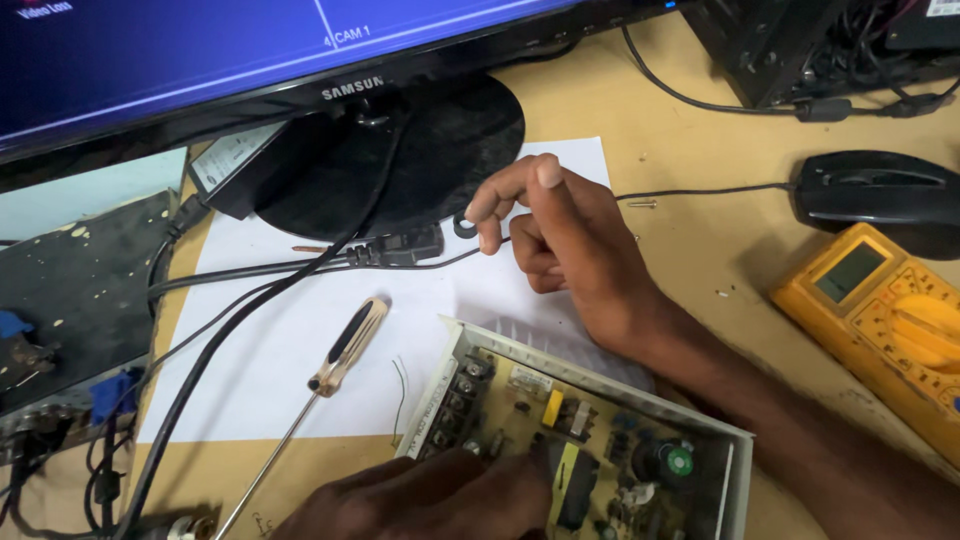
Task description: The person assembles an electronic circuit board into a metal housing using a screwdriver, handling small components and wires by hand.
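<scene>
Black and small, the ring (465, 226) sits pinched between thumb and fingertip of our right hand (560, 245), above the white paper (280, 360). We judge it light, easy to drop. Our left hand (440, 500) lies flat on the open board (600, 440), fingers unclosed, holding nothing; take that by its metal rim.

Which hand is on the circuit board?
The left hand, at bottom, fingers resting on the open circuit board. The right hand is raised, pinching a small black ring.
</scene>
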